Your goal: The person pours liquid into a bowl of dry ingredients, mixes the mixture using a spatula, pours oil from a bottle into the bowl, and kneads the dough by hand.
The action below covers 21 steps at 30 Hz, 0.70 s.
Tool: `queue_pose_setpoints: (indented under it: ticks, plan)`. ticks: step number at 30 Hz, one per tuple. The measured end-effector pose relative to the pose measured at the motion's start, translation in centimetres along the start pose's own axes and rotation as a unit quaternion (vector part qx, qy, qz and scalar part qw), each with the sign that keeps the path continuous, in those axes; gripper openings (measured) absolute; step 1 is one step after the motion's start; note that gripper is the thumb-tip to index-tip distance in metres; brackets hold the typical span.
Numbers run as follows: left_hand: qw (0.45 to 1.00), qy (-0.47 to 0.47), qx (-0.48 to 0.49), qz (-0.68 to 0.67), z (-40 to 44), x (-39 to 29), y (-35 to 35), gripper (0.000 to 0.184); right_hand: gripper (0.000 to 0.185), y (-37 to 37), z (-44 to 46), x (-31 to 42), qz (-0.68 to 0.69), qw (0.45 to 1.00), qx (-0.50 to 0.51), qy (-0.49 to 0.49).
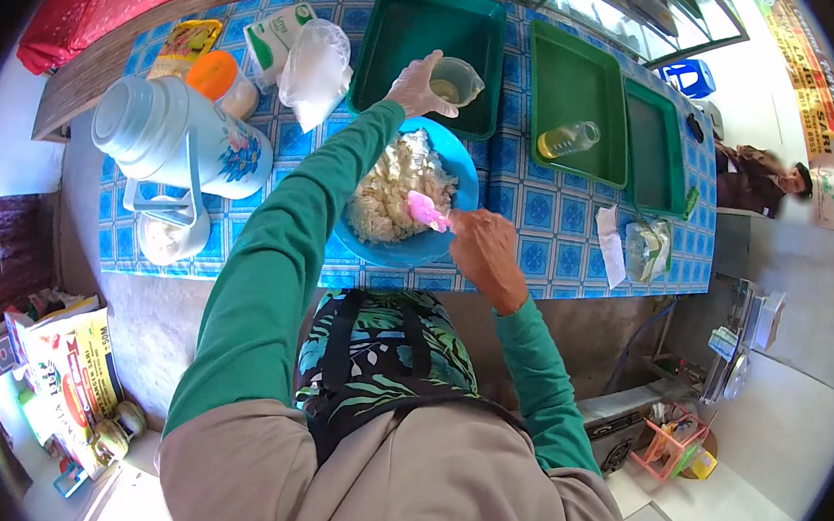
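My left hand (415, 86), in a thin clear glove, is closed around a clear plastic cup (463, 78) at the near edge of a dark green tray (377, 24). What little the cup contains is hard to make out. My right hand (489, 256) is bare and grips a pink spatula (425, 208), its blade resting on a pale, crumbly floury mixture (388, 197). That mixture fills much of a blue basin (465, 171) at the table's front edge.
On the left stand a large flowered thermos (177, 134), an orange-lidded jar (218, 78), a plastic bag of white stuff (314, 71) and a white container (172, 238). A green tray (603, 69) holds a toppled bottle (569, 139). A person (761, 180) is at far right.
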<state>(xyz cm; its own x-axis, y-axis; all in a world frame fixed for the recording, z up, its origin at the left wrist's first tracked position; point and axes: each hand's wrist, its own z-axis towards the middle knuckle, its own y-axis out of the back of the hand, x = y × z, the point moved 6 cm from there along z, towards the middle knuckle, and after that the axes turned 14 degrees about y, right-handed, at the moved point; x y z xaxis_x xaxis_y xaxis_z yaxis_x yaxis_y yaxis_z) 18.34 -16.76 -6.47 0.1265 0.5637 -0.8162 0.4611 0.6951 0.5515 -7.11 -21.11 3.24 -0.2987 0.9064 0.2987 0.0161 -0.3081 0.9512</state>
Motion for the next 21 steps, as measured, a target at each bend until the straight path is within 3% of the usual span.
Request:
queue_pose_setpoints:
  ticks: [3,5,6,8,10,11,12,13,15,16,18,21]
  plan:
    - [0.999,-0.006,0.0,0.033,-1.1,0.6,0.9,0.125,0.011,2.7,0.9,0.0,-0.027,0.999,0.023,-0.021]
    - [0.991,-0.048,-0.104,0.066,-3.7,-0.3,2.9,0.103,0.01,3.5,1.8,-0.4,-0.021,0.999,0.031,-0.009]
    - [0.991,-0.045,-0.107,0.065,-5.3,-0.3,3.8,0.103,0.008,3.6,2.5,-0.6,-0.015,0.999,0.037,-0.001]
    - [0.976,-0.038,-0.157,-0.146,-10.7,0.0,7.4,0.079,0.009,1.8,4.4,-0.2,-0.023,0.998,0.05,0.039]
    - [0.946,0.045,-0.295,-0.123,-17.7,1.4,9.4,0.061,0.011,-4.9,5.5,-0.8,-0.024,0.995,0.097,0.002]
    - [0.93,0.096,-0.335,-0.121,-20.8,2.8,9.0,0.061,0.011,-7.7,5.3,-0.9,-0.025,0.995,0.095,0.005]
    - [0.908,0.147,-0.373,-0.119,-23.2,4.9,7.8,0.061,0.013,-9.8,5.1,-0.9,-0.04,0.999,0.03,0.021]
    - [0.904,0.161,-0.373,-0.128,-24.3,8.0,5.2,0.062,0.014,-10.3,5.3,-0.7,-0.053,0.997,-0.036,0.039]
    - [0.905,0.201,-0.35,-0.135,-25.8,11.8,1.6,0.062,0.021,-9.4,5.6,-0.1,-0.025,0.998,0.0,0.049]
    - [0.908,0.222,-0.328,-0.135,-26.2,11.8,0.2,0.062,0.029,-8.5,5.6,0.2,0.0,0.998,0.033,0.052]
    - [0.881,0.264,-0.339,-0.196,-26.3,10.1,0.5,0.058,0.028,-3.9,4.8,0.2,0.125,0.992,0.004,0.004]
    - [0.861,0.282,-0.369,-0.209,-26.1,9.9,0.6,0.055,0.023,0.8,4.1,-0.7,0.001,0.998,0.032,0.047]
